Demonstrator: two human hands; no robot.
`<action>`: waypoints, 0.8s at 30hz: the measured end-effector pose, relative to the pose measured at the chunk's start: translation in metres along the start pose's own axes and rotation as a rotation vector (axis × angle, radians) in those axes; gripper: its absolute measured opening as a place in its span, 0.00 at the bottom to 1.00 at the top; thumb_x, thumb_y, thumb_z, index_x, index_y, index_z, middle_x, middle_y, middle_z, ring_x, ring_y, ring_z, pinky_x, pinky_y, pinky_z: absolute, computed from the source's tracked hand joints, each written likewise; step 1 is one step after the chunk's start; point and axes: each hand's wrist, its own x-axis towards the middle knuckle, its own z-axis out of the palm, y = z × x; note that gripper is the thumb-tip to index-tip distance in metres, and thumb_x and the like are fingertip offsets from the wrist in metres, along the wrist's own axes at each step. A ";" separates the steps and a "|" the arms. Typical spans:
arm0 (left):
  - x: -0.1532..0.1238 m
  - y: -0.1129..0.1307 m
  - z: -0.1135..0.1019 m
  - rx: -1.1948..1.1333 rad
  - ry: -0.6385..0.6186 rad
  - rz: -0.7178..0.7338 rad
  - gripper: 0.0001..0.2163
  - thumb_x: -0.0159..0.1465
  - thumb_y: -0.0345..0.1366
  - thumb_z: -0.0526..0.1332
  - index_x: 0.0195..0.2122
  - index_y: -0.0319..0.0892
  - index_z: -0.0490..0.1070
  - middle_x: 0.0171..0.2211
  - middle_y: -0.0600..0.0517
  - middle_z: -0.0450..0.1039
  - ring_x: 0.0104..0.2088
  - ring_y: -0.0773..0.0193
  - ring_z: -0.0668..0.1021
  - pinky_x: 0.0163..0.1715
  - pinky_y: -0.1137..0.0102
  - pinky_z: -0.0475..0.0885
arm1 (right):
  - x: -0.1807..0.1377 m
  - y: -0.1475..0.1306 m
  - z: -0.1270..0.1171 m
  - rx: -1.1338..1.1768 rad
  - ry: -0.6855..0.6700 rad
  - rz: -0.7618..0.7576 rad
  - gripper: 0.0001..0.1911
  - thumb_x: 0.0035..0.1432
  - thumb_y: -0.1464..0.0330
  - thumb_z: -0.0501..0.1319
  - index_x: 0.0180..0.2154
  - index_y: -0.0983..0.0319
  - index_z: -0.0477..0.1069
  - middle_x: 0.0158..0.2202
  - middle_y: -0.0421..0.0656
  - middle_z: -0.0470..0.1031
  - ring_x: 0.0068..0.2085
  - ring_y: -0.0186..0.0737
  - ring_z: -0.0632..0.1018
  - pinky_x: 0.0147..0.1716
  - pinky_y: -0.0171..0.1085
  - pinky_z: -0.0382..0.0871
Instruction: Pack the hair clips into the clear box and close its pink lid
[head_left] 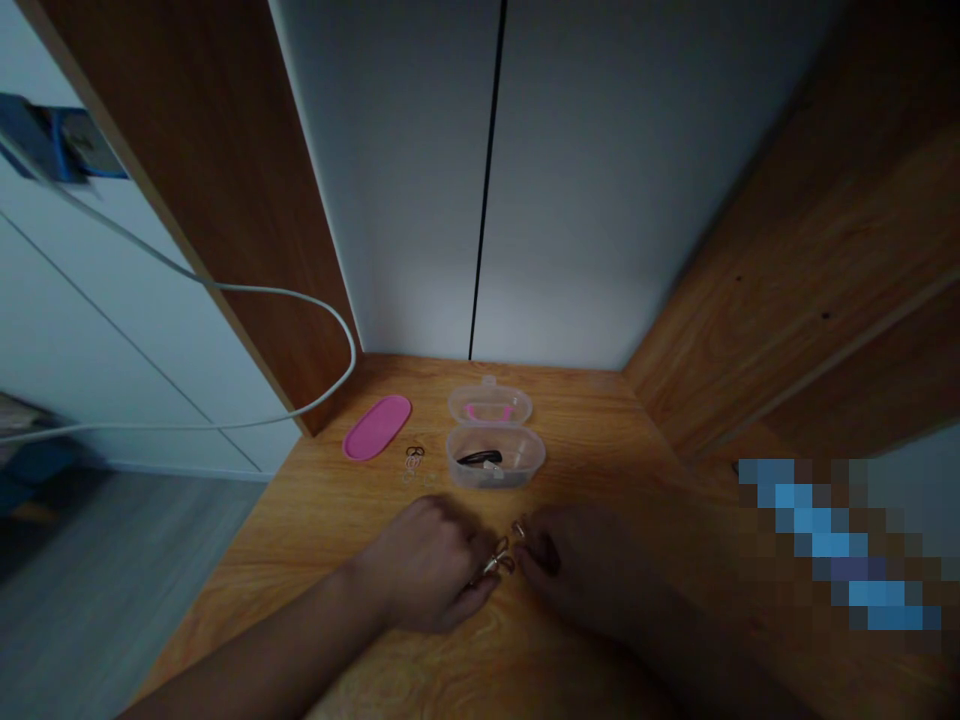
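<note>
My left hand (pixel 433 565) is closed, its fingers pinching a shiny bow-shaped hair clip (pixel 498 560) over the wooden surface. Just to the right, my right hand (pixel 581 560) is closed too, in shadow, with a small brownish loop-shaped piece (pixel 519 527) at its fingertips; its exact kind is unclear. Beyond both hands stands a clear plastic box (pixel 534 455) with its lid (pixel 491 392) tipped back. Inside the box lie a black hair clip (pixel 480 458) and a small whitish piece (pixel 493 469). Several small hair ties (pixel 413 462) lie left of the box.
A pink oval tray (pixel 377 428) lies at the back left of the wooden tabletop (pixel 300 560). A white cable (pixel 349 340) loops over the left side. White panels (pixel 420 200) stand behind, and a wooden side wall (pixel 750 300) rises on the right.
</note>
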 end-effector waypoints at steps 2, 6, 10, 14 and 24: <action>0.001 -0.001 0.004 -0.001 0.028 0.024 0.09 0.65 0.39 0.56 0.31 0.42 0.72 0.28 0.50 0.77 0.27 0.58 0.78 0.30 0.63 0.71 | 0.000 0.000 0.001 0.014 0.002 -0.027 0.14 0.61 0.64 0.57 0.24 0.60 0.70 0.22 0.39 0.75 0.22 0.34 0.70 0.24 0.35 0.49; 0.001 -0.004 0.009 -0.060 0.217 0.090 0.10 0.64 0.37 0.57 0.27 0.42 0.71 0.23 0.52 0.74 0.24 0.61 0.76 0.29 0.65 0.69 | 0.000 0.003 0.001 0.153 0.092 -0.088 0.10 0.61 0.68 0.56 0.27 0.60 0.71 0.24 0.40 0.74 0.24 0.35 0.71 0.26 0.35 0.54; 0.000 -0.006 0.009 -0.256 0.400 0.041 0.13 0.65 0.36 0.58 0.24 0.42 0.73 0.20 0.52 0.72 0.23 0.63 0.75 0.29 0.67 0.68 | 0.000 0.007 0.006 0.577 0.286 -0.090 0.16 0.67 0.62 0.52 0.28 0.60 0.66 0.23 0.39 0.69 0.25 0.35 0.69 0.26 0.34 0.59; 0.000 -0.005 0.007 -0.596 0.510 -0.109 0.09 0.65 0.38 0.63 0.30 0.41 0.79 0.19 0.51 0.74 0.22 0.64 0.75 0.26 0.70 0.68 | 0.003 0.009 0.014 0.998 0.402 0.024 0.20 0.67 0.55 0.54 0.27 0.60 0.66 0.23 0.38 0.65 0.25 0.35 0.67 0.26 0.34 0.61; 0.008 -0.005 0.022 -1.705 0.382 -0.413 0.16 0.48 0.43 0.77 0.32 0.37 0.81 0.29 0.46 0.83 0.23 0.65 0.79 0.20 0.75 0.72 | 0.018 0.010 0.023 1.487 0.294 0.096 0.17 0.57 0.54 0.67 0.29 0.61 0.73 0.25 0.40 0.74 0.26 0.35 0.72 0.30 0.36 0.67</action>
